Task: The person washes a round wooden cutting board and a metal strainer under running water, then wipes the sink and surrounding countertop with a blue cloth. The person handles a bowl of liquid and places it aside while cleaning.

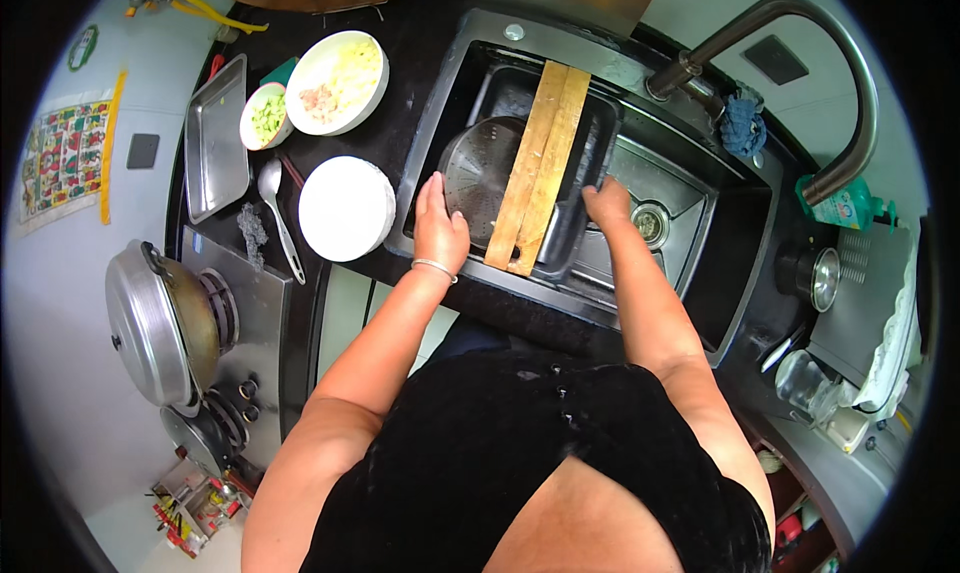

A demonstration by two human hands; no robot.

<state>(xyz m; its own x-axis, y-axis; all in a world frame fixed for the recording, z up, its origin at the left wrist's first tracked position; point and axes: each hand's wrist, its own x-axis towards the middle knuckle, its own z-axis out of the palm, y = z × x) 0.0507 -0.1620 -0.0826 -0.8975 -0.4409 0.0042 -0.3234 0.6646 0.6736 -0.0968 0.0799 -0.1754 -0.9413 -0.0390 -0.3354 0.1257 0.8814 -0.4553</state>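
Observation:
A dark rectangular basin [606,134] sits over the left part of the sink, and my right hand [607,202] grips its right side wall. My left hand [441,232] is at the left edge of a round perforated metal strainer [480,175], fingers extended and thumb apart. Whether its palm presses on the strainer or the basin's edge, I cannot tell. Across the basin lies a wooden board [538,172] with a lengthwise seam and a hole at its near end. The board covers the strainer's right part.
Left of the sink stand a white round container [345,209], a white bowl of chopped food [337,85], a small bowl of chopped greens [266,115], a spoon [281,217] and a metal tray [217,138]. A tall faucet [862,85] arches at right. A lidded pot [157,325] is on the stove.

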